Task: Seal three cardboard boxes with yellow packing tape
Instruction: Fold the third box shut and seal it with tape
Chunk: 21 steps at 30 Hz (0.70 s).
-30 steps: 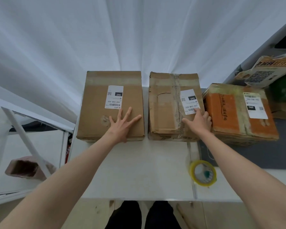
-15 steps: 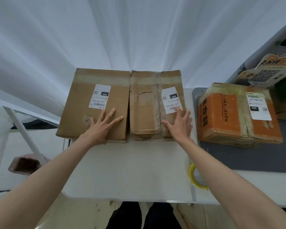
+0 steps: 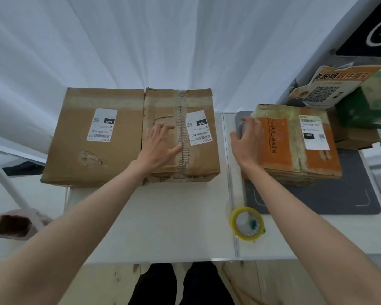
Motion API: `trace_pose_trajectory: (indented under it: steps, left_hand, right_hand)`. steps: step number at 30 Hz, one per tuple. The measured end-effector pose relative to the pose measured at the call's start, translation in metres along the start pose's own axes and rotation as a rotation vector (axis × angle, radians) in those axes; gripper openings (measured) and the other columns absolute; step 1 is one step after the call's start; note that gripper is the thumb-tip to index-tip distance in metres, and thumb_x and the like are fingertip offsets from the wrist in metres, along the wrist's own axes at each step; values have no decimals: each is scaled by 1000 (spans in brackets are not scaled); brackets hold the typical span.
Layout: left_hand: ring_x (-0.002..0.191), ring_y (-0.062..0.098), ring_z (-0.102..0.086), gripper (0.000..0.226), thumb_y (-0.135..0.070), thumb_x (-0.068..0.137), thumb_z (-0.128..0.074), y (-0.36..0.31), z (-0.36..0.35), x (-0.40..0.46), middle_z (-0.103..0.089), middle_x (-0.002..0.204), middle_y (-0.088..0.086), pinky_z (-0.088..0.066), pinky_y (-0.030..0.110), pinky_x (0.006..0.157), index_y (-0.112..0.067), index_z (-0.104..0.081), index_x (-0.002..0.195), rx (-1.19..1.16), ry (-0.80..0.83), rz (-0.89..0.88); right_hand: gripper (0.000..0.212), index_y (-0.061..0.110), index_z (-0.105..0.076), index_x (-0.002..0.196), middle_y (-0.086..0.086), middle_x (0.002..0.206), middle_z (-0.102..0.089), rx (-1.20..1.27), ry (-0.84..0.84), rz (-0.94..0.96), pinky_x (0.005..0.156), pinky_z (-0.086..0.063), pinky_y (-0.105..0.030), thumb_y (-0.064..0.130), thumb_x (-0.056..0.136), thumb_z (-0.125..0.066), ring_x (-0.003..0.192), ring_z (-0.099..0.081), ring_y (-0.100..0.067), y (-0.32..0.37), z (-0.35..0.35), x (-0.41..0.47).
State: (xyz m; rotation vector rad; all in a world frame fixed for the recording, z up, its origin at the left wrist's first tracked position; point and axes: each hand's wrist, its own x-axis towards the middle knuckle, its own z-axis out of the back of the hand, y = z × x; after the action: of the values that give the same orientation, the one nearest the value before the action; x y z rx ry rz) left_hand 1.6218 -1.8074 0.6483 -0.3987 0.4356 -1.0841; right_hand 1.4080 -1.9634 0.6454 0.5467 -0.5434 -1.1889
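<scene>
Three closed cardboard boxes stand along the back of the white table [image 3: 167, 227]. The plain brown box [image 3: 75, 139] at the left touches the worn brown box [image 3: 198, 159] in the middle. An orange box [image 3: 295, 142] sits apart at the right on a grey mat [image 3: 328, 194]. My left hand [image 3: 158, 146] rests flat on top of the middle box, fingers spread. My right hand [image 3: 246, 139] is at the orange box's left side, fingers straight against it. A roll of yellow tape [image 3: 246, 223] lies flat near the table's front edge, under my right forearm.
More cardboard and a green package [image 3: 365, 108] are stacked behind the orange box at the far right. White curtain hangs behind the table. A white frame bar [image 3: 7, 186] and a pinkish hollow object [image 3: 13, 225] stand left of the table, below its level.
My left hand moved from the left box onto the middle box. My right hand left the middle box and reached the orange box's left side. The two brown boxes stay pushed together.
</scene>
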Motion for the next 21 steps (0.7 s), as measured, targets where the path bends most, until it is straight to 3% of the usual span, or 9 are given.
trace_pose_trajectory:
  steps: [4, 9, 11, 14, 17, 21]
  left_hand:
    - [134, 26, -43, 65, -36, 94, -65, -104, -46, 23, -44, 148, 9, -36, 41, 112, -14, -39, 149, -337, 112, 89]
    - [136, 24, -47, 64, -25, 100, -61, -200, -95, 16, -48, 148, 7, -43, 30, 99, -12, -29, 155, -680, 389, 239]
    - [136, 27, -50, 69, -32, 99, -63, -215, -116, 22, -49, 149, 6, -46, 38, 107, -15, -27, 155, -761, 480, 274]
    - [135, 27, -51, 86, -47, 90, -68, -223, -135, 32, -50, 149, 4, -47, 48, 110, -23, -21, 158, -807, 518, 318]
    - [132, 25, -51, 94, -49, 85, -73, -230, -137, 35, -50, 147, 4, -46, 46, 111, -21, -20, 157, -827, 492, 355]
    - [130, 23, -51, 123, -66, 52, -78, -222, -137, 39, -50, 144, 2, -46, 49, 110, -26, -23, 154, -816, 370, 393]
  right_hand:
    - [46, 18, -45, 134, -12, 152, -36, -185, -154, -229, 116, -30, -51, 26, 92, -62, 140, -34, -31, -65, 71, 34]
    - [65, 20, -32, 148, -20, 164, -13, -281, -14, -584, 124, -9, -53, 43, 95, -61, 152, -10, -38, -136, 120, 43]
    - [71, 21, -27, 151, -23, 162, -16, -287, 43, -657, 123, -10, -54, 48, 94, -59, 151, -13, -41, -153, 127, 40]
    - [76, 21, -24, 152, -24, 156, -26, -277, 56, -671, 121, -14, -53, 51, 92, -59, 146, -22, -42, -168, 130, 39]
    - [75, 19, -26, 152, -21, 155, -30, -228, -22, -662, 118, -17, -53, 47, 92, -62, 144, -25, -41, -169, 130, 41]
    - [63, 19, -36, 146, -16, 152, -36, -167, -152, -588, 114, -21, -50, 37, 92, -64, 139, -31, -39, -150, 119, 41]
